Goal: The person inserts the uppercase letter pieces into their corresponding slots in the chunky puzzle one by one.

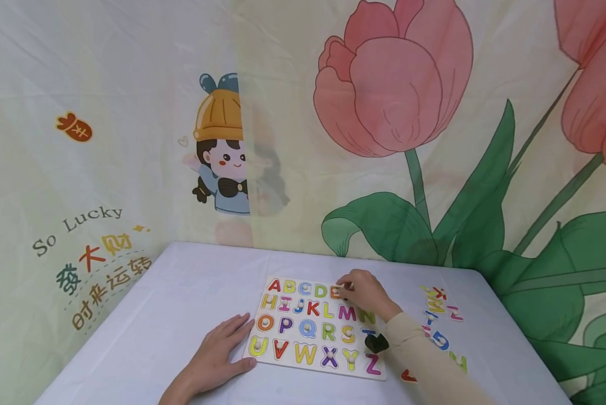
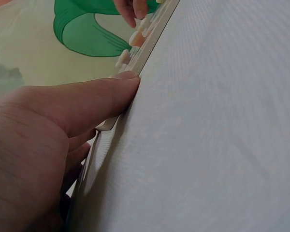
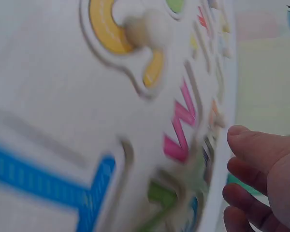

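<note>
A white alphabet puzzle board (image 1: 313, 318) lies on the table, with coloured letters in rows. Several letters carry pale knobs, such as the yellow S piece (image 3: 106, 24); the pink M (image 3: 181, 125) and blue T (image 3: 43, 174) show flat, knobless printing. At the board's lower left corner, my left hand (image 1: 217, 351) rests on the table with fingers extended along the side and its thumb against the front edge. My right hand (image 1: 366, 289) hovers over the top row beside the orange E piece (image 1: 335, 292), fingers loosely bent. Nothing is visible between its fingertips.
Loose letter pieces lie right of the board, including a blue G (image 1: 440, 340), a yellow W (image 1: 435, 304) and a red letter (image 1: 409, 376) nearer the front. The white table (image 1: 197, 281) meets a printed curtain (image 1: 283, 169) at the back and left.
</note>
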The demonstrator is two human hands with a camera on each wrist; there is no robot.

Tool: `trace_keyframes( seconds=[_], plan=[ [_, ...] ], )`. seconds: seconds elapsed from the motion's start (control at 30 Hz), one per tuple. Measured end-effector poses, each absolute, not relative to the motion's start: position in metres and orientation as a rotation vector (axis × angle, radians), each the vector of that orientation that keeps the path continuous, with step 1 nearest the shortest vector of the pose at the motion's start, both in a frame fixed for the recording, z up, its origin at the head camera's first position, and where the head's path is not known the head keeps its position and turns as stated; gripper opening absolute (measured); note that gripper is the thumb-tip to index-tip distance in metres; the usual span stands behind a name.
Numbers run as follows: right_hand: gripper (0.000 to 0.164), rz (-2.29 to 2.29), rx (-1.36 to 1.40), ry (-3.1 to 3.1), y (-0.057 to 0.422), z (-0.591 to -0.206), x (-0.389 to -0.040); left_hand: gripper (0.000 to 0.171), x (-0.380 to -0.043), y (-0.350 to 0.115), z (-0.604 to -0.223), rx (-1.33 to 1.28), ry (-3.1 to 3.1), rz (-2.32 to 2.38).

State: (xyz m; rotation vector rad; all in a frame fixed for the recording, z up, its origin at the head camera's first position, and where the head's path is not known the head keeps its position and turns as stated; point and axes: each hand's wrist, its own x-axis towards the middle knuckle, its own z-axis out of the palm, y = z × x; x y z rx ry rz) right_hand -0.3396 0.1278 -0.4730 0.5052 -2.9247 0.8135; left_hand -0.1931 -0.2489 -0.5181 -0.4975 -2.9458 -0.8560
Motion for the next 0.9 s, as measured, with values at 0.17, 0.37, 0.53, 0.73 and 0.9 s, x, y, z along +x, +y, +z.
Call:
trace_keyframes(
  seconds=[0.17, 0.37, 0.53, 0.73, 0.9],
  plan=[
    [0.02, 0.747, 0.511, -2.881, 0.178, -0.457, -0.34, 0.086, -0.194, -0.248, -0.517, -0.508, -2.928, -0.834],
    [0.02, 0.707, 0.53, -2.838, 0.263, -0.449, -0.344, 0.086, -0.195, -0.249, -0.518, -0.511, -2.918, -0.81],
    [0.02, 0.698, 0.498, -2.914, 0.315, -0.452, -0.346, 0.086, -0.195, -0.251, -0.522, -0.491, -2.916, -0.82],
    [0.019, 0.695, 0.472, -2.98, 0.342, -0.464, -0.354, 0.085, -0.193, -0.25, -0.523, -0.502, -2.903, -0.806],
    [0.018, 0.686, 0.397, -3.017, 0.351, -0.476, -0.355, 0.086, -0.192, -0.248, -0.521, -0.497, -2.926, -0.835]
  ],
)
